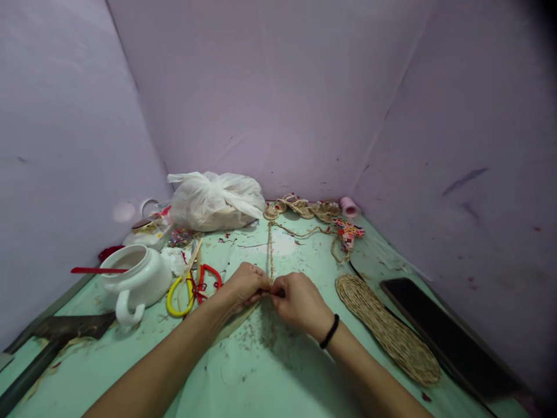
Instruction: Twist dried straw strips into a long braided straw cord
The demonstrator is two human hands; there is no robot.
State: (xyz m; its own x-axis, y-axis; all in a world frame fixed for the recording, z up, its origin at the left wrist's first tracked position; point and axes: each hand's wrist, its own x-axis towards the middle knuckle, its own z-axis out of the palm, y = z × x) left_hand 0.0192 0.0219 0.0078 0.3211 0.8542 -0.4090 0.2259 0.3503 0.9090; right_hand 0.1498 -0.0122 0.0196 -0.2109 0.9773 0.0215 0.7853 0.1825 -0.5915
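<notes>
My left hand (247,285) and my right hand (297,302) meet at the middle of the table, fingertips pinched together. Between them they grip the near end of a twisted straw cord (270,249). From there the cord stretches away from me to the back, then bends right toward a bundle of patterned cloth (348,233). A pale flat strip (237,323) comes out beneath my left hand. A black band circles my right wrist. A woven straw sole (387,328) lies to the right of my right hand. Yellow-and-red-handled scissors (180,295) lie left of my left hand.
On the left stand a white teapot-like pot (145,278) with a red stick and a hammer (56,342). A tied white plastic bag (215,200), small woven straw pieces (300,206) and a pink thread spool (348,207) line the back. A black slab (444,331) lies right.
</notes>
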